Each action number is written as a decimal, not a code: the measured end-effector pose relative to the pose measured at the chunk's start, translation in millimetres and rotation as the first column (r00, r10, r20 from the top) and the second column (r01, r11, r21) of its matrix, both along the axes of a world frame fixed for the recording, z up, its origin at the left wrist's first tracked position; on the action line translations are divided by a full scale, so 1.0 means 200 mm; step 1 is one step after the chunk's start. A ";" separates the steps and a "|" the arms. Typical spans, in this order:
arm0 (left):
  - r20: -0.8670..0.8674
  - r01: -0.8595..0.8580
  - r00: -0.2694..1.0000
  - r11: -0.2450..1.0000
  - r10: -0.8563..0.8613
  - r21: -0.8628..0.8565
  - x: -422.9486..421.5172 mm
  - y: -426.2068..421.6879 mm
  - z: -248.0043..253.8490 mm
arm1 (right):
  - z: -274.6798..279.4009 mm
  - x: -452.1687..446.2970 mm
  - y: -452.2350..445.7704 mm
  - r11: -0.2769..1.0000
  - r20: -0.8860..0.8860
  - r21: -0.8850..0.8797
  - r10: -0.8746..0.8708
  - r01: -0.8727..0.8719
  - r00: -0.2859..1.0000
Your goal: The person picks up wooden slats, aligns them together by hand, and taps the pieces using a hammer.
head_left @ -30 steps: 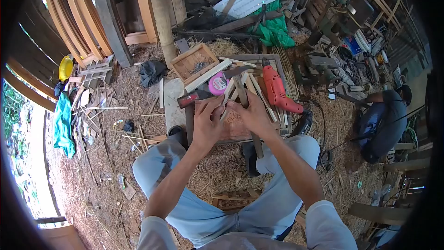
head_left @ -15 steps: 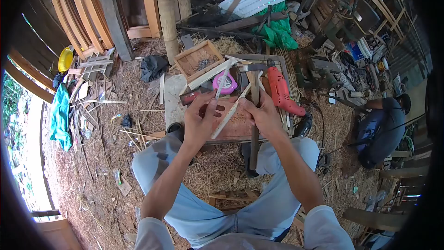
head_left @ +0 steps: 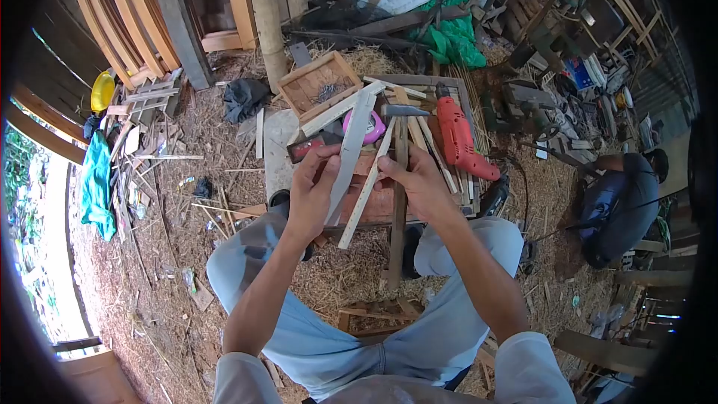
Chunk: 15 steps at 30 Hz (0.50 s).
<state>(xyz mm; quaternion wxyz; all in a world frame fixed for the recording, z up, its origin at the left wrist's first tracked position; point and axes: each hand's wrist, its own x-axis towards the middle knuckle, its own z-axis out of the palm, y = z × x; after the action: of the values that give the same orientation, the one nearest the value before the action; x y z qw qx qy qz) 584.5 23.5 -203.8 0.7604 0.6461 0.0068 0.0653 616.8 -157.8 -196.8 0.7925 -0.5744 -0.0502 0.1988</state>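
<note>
My left hand (head_left: 314, 187) pinches a flat, pale strip (head_left: 353, 151) between thumb and fingers, its broad face toward me and its far end angled up to the right. In my right hand (head_left: 419, 185) is a hammer (head_left: 399, 232), its head pointing away from me and its handle hanging down between my knees. The same hand also pinches a thin wooden strip (head_left: 364, 198) that slants down to the left. Beyond the hands, a pink tape measure (head_left: 372, 130) lies partly hidden behind the flat strip. A red power drill (head_left: 459, 135) rests to the right.
A low worktable (head_left: 280, 135) stands before my knees, with a shallow wooden box (head_left: 303, 105) holding what look like nails. Wood scraps and shavings cover the ground (head_left: 172, 224). On the right, another person (head_left: 619, 206) crouches near a cable. A bamboo post (head_left: 265, 30) rises behind.
The flat strip in my left hand has turned from its narrow edge to its broad face. My right hand has shifted slightly left with the hammer and thin strip. The view has tilted slightly.
</note>
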 end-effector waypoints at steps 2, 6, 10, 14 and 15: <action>-0.009 0.017 1.000 1.000 -0.018 -0.024 0.00 0.00 0.01 | 0.05 -0.01 0.02 1.000 0.026 0.017 0.021 -0.022 0.999; -0.053 0.071 0.996 0.991 -0.078 -0.116 -0.01 0.00 0.02 | 0.06 -0.02 0.03 0.995 0.068 0.081 0.057 -0.063 0.996; -0.044 0.058 0.997 0.998 -0.057 0.019 -0.01 0.00 0.03 | 0.08 -0.03 0.02 0.997 0.060 0.069 0.022 -0.026 0.998; 0.001 -0.020 1.000 0.970 0.021 0.243 -0.03 -0.03 0.08 | 0.11 -0.04 0.03 0.996 0.016 0.086 -0.019 0.018 1.000; 0.041 -0.033 0.999 0.930 0.019 0.366 -0.02 -0.02 0.06 | 0.12 -0.05 0.04 0.994 0.019 0.098 -0.040 0.037 0.999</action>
<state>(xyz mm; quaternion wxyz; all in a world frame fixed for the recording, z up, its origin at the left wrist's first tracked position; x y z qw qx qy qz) 579.8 19.1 -192.5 0.6254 0.7754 -0.0107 0.0873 607.6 -149.8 -173.3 0.8228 -0.5378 -0.0572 0.1746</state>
